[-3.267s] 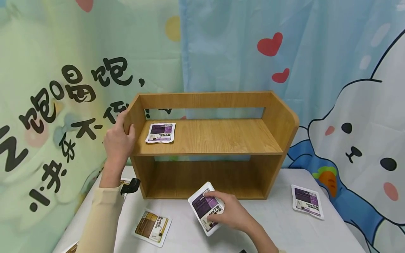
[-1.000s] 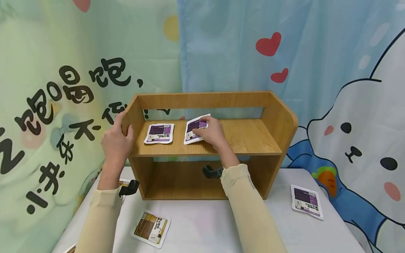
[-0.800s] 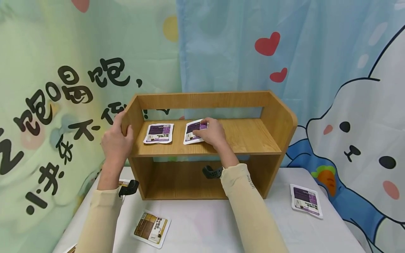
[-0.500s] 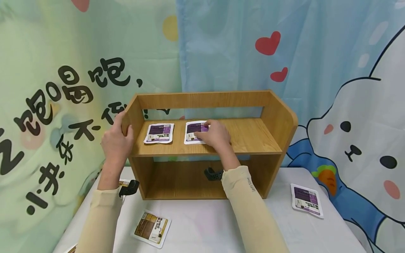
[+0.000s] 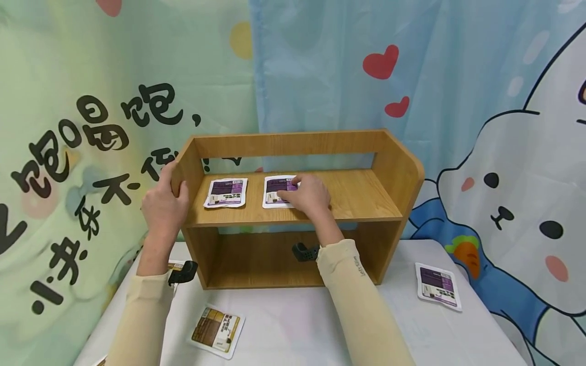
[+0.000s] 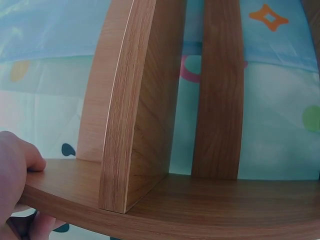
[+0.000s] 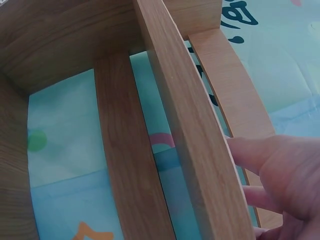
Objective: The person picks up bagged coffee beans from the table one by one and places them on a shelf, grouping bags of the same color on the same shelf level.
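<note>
Apparently to steady the wooden shelf (image 5: 293, 203), our left hand (image 5: 162, 206) grips its left side panel, while our right hand (image 5: 308, 192), fingers lightly curled, presses the second purple packet (image 5: 274, 190) flat beside the first purple packet (image 5: 226, 192).

Staged set: cartoon backdrop (image 5: 503, 152), table (image 5: 293, 325)

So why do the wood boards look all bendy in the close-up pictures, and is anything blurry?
Both wrist views bow the shelf boards into curves, a wide-lens effect. In the left wrist view the left hand is a soft blur at the edge; in the right wrist view the right hand blurs too. The head view is sharp and evenly lit, with soft shadow under the shelf.
</note>
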The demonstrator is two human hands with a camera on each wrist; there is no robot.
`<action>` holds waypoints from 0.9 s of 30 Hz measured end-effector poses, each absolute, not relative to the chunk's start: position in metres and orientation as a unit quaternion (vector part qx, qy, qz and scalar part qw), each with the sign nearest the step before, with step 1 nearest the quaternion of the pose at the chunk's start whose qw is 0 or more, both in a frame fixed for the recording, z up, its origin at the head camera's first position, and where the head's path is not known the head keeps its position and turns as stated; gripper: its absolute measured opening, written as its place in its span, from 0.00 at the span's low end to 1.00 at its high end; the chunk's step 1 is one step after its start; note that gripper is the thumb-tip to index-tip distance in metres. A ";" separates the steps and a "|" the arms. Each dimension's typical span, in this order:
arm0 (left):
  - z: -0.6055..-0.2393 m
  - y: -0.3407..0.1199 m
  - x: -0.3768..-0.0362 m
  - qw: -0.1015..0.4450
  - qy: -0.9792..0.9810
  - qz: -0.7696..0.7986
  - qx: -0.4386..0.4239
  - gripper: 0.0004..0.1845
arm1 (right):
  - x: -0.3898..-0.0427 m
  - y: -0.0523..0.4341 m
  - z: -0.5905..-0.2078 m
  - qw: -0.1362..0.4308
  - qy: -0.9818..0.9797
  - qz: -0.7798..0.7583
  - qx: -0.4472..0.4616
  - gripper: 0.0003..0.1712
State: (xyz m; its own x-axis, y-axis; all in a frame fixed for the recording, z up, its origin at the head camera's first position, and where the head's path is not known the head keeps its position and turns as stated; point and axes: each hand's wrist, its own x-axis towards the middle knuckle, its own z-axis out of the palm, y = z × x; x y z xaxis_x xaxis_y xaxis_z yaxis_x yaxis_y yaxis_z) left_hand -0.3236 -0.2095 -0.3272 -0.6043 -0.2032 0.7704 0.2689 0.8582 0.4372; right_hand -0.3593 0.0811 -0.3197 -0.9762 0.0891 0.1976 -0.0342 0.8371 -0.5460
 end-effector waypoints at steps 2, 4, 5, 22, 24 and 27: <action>-0.327 -0.210 -0.323 0.444 -0.855 -0.267 -0.018 0.22 | -0.359 0.081 -0.320 0.110 -0.952 0.286 -0.014 0.34; -0.327 -0.210 -0.322 0.444 -0.855 -0.268 -0.018 0.23 | -0.358 0.080 -0.320 0.113 -0.951 0.287 -0.014 0.34; -0.326 -0.211 -0.322 0.445 -0.854 -0.269 -0.018 0.23 | -0.358 0.080 -0.321 0.115 -0.951 0.287 -0.012 0.34; -0.326 -0.209 -0.324 0.442 -0.856 -0.268 -0.023 0.23 | -0.332 0.108 -0.324 0.196 -0.927 0.319 0.000 0.24; -0.326 -0.209 -0.324 0.440 -0.857 -0.268 -0.022 0.24 | -0.324 0.117 -0.325 0.210 -0.921 0.328 0.000 0.22; -0.326 -0.209 -0.324 0.438 -0.858 -0.268 -0.020 0.24 | -0.312 0.129 -0.324 0.231 -0.913 0.337 0.004 0.21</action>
